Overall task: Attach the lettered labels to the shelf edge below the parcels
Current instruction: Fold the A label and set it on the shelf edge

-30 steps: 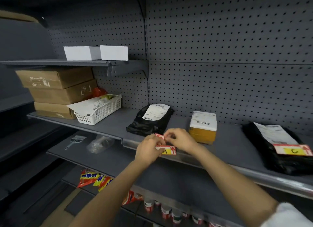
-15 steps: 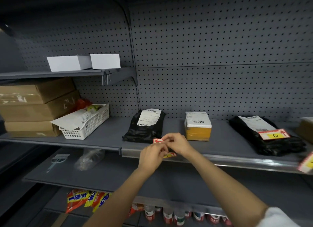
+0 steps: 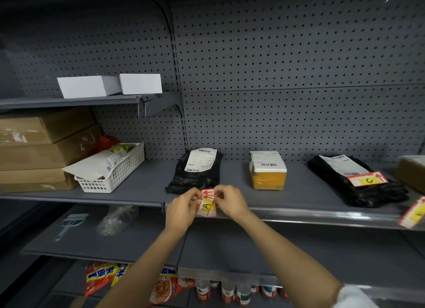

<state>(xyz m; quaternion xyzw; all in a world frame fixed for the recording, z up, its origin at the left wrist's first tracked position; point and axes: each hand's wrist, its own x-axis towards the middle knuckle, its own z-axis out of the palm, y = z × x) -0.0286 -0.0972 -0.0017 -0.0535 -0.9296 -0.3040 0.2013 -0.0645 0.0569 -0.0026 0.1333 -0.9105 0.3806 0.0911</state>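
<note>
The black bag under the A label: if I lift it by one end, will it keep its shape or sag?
The black bag would probably sag: its film is wrinkled and slumps unevenly on the shelf. It looks light for its size, since it lies rather flat. The glossy film may be slippery, so gripping a fold seems safer.

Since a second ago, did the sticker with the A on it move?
Yes. The A label has flipped to face the camera, and sits in front of the shelf edge, just below the left black parcel.
</note>
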